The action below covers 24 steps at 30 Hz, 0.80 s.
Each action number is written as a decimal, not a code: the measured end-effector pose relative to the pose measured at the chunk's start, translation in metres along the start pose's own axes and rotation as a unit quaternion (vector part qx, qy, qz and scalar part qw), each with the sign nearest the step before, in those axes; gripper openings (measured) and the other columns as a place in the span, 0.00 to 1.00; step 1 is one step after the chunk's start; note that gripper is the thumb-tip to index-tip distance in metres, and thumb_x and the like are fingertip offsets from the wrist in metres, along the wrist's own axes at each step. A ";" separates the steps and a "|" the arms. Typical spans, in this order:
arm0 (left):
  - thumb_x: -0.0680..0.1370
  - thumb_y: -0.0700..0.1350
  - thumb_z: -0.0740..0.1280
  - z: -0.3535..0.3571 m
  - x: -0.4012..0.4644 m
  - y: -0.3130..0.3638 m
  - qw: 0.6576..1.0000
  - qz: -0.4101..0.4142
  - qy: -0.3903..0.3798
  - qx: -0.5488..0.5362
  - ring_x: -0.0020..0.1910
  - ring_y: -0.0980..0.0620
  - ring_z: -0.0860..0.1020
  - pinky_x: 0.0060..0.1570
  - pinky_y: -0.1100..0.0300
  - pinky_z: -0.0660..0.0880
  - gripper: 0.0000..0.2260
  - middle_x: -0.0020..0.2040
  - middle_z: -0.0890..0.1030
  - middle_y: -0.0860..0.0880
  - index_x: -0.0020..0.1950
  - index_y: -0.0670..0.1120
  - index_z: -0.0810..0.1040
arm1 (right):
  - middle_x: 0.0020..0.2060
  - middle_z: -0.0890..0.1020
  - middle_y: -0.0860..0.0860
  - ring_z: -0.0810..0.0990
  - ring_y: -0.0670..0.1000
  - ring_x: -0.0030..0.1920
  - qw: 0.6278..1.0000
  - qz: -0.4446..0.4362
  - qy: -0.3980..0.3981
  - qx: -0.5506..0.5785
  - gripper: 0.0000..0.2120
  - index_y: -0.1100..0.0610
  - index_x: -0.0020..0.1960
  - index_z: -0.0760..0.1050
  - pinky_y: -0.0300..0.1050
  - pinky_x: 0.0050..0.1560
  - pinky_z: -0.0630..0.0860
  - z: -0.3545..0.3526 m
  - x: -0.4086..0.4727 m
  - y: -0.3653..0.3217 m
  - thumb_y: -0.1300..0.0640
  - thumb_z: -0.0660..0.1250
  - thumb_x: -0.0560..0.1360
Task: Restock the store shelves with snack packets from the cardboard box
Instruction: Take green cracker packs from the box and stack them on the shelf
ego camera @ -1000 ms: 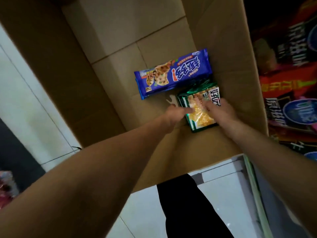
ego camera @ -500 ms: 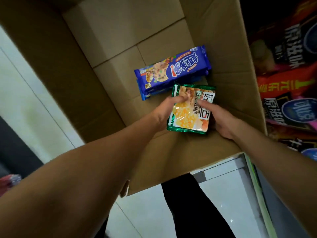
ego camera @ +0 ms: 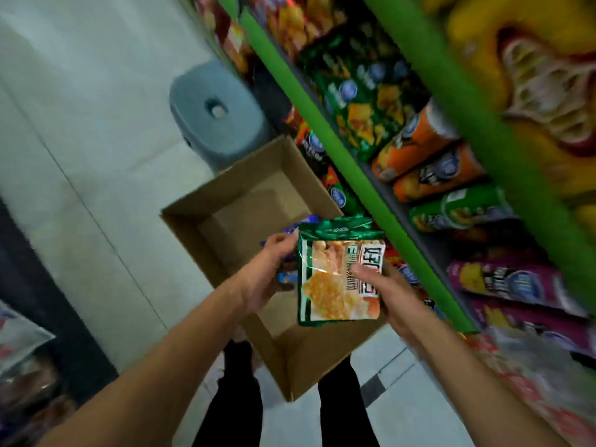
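Snack packet, green-edged foil pouch with orange-yellow printed front and white label strip (ego camera: 340,274): held up above the open brown cardboard box (ego camera: 225,201), between both hands. Right hand (ego camera: 392,296) clamped on right edge, thumb across the front over the label, fingers hidden behind. Left hand (ego camera: 269,274) at the packet's left edge, fingers curled toward it; whether actually gripping or only steadying, cannot tell.

Handling, as judgement: probably light, air-puffed, soft-walled. Glossy film, likely slippery under a loose pinch. Contents look like crisp pieces, so likely breakable if squeezed across the middle. Best taken by side seams or the crimped top edge, as the right hand roughly does now. One hand should suffice for carrying.

Look: rectangular, crimped green top seal slightly crumpled, bottom seal flat. Front shows pale and orange snack pieces; black characters on white panel nearest the right thumb. Some glare on film near the left hand.

Beyond the left hand, inside the box: blue packet (ego camera: 292,229), mostly hidden. Right of the right hand: green-edged store shelves (ego camera: 348,162) stocked with blurred green, orange and purple bags. Beyond the box, grey plastic stool (ego camera: 216,114).
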<state>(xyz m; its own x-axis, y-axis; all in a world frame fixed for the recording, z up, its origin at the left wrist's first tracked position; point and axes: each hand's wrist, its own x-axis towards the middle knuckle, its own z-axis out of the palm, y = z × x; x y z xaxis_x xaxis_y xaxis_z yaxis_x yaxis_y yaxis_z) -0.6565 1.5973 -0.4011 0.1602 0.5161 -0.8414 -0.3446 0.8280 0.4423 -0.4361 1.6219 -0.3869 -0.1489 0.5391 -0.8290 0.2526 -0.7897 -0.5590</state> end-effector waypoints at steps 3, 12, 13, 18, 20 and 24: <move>0.76 0.58 0.66 -0.003 -0.076 0.053 0.998 0.050 -0.042 0.007 0.58 0.46 0.80 0.61 0.40 0.74 0.23 0.62 0.82 0.44 0.70 0.55 0.68 | 0.54 0.86 0.47 0.85 0.50 0.54 0.999 -0.035 -0.017 0.016 0.28 0.37 0.56 0.81 0.56 0.64 0.74 0.017 -0.074 -0.053 0.36 0.80 0.57; 0.62 0.53 0.81 0.022 -0.263 0.145 0.975 0.056 -0.165 0.141 0.53 0.42 0.84 0.43 0.46 0.82 0.46 0.67 0.78 0.42 0.76 0.47 0.65 | 0.43 0.88 0.47 0.87 0.48 0.43 0.992 -0.114 0.048 0.026 0.22 0.50 0.55 0.82 0.42 0.41 0.81 0.030 -0.286 -0.151 0.44 0.79 0.64; 0.62 0.51 0.81 0.029 -0.278 0.151 0.969 0.057 -0.183 0.154 0.54 0.42 0.83 0.41 0.45 0.82 0.43 0.68 0.77 0.42 0.74 0.48 0.67 | 0.40 0.88 0.45 0.87 0.46 0.40 0.989 -0.131 0.057 0.028 0.15 0.48 0.51 0.84 0.39 0.37 0.80 0.025 -0.306 -0.158 0.46 0.78 0.67; 0.67 0.30 0.70 0.077 -0.331 0.154 0.963 0.081 -0.223 0.126 0.48 0.41 0.85 0.40 0.39 0.83 0.32 0.56 0.84 0.43 0.70 0.46 0.71 | 0.40 0.87 0.46 0.84 0.42 0.36 0.965 -0.248 0.068 0.058 0.12 0.52 0.53 0.81 0.32 0.33 0.76 -0.008 -0.395 -0.176 0.57 0.73 0.69; 0.67 0.32 0.67 0.102 -0.348 0.145 0.962 0.105 -0.239 0.086 0.44 0.42 0.86 0.36 0.41 0.83 0.26 0.50 0.86 0.43 0.65 0.44 0.75 | 0.48 0.86 0.50 0.85 0.45 0.44 0.946 -0.295 0.091 0.101 0.21 0.55 0.57 0.80 0.35 0.42 0.79 -0.024 -0.423 -0.171 0.57 0.74 0.64; 0.68 0.35 0.65 0.167 -0.371 0.119 0.959 0.168 -0.230 0.013 0.47 0.40 0.84 0.35 0.44 0.83 0.22 0.53 0.84 0.40 0.62 0.43 0.76 | 0.60 0.81 0.53 0.82 0.53 0.56 0.897 -0.346 0.196 0.193 0.31 0.53 0.63 0.75 0.49 0.58 0.78 -0.053 -0.462 -0.140 0.52 0.77 0.61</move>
<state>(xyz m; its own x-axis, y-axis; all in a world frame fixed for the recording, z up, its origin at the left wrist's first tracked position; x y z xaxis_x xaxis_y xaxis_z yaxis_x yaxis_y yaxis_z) -0.6027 1.5411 0.0161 0.4367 0.7919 -0.4269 -0.4257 0.5999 0.6774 -0.3520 1.4988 0.0748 0.2247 0.9409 -0.2535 -0.1322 -0.2284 -0.9646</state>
